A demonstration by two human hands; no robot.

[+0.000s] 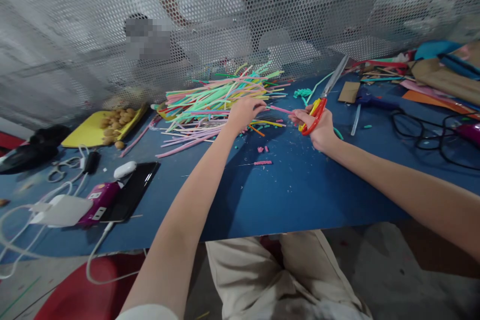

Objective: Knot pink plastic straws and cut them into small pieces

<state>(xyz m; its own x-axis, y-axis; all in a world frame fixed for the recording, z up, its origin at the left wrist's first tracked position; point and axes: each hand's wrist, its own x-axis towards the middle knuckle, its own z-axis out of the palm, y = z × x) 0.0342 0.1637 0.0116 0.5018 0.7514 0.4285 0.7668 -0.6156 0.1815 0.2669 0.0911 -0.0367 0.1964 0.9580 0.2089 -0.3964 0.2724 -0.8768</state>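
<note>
A thin pink strip (279, 109) stretches between my two hands above the blue table. My left hand (245, 111) pinches its left end, in front of the pile of pastel strips (221, 92). Against my right palm rest scissors (317, 112) with red and yellow handles, blades pointing up and away. The fingertips of my right hand (318, 127) also meet the strip's right end. Below lie small pink cut bits (261, 149) and a short segmented pink piece (263, 162) with a fine wire or needle sticking out of its left side. Whether the strip is hollow I cannot tell.
Left on the blue table (262, 205): a yellow tray (84, 127) with brown balls, a phone (137, 190), a white charger (65, 210) and cables. Right: a dark blue glue gun (377, 101), black cable and coloured sheets. A perforated metal screen (232, 25) stands behind.
</note>
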